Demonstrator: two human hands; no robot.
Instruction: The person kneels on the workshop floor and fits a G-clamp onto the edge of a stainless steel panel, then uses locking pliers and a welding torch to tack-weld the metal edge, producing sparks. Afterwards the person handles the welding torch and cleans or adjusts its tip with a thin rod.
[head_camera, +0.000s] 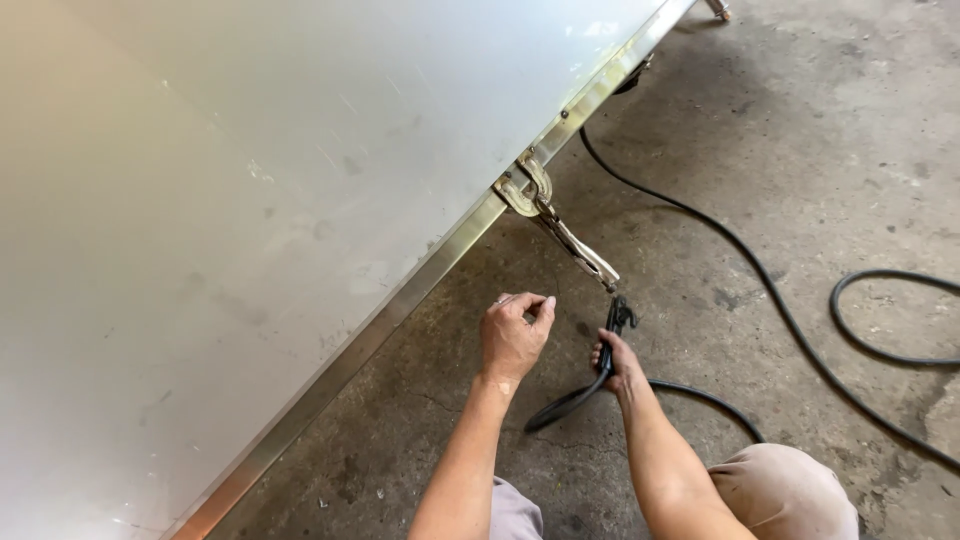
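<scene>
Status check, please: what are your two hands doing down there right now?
Left hand pinched shut, holding nothing I can make out. Right hand grips black torch handle. Locking clamp on sheet-metal edge. Black hose trails across floor.

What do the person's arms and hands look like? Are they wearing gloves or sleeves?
No gloves and no sleeves show: both forearms are bare up to the bottom edge of the picture. The left hand has what looks like a thin ring on one finger. The right hand shows no ring or watch. The knees wear light, beige-grey cloth.
</scene>
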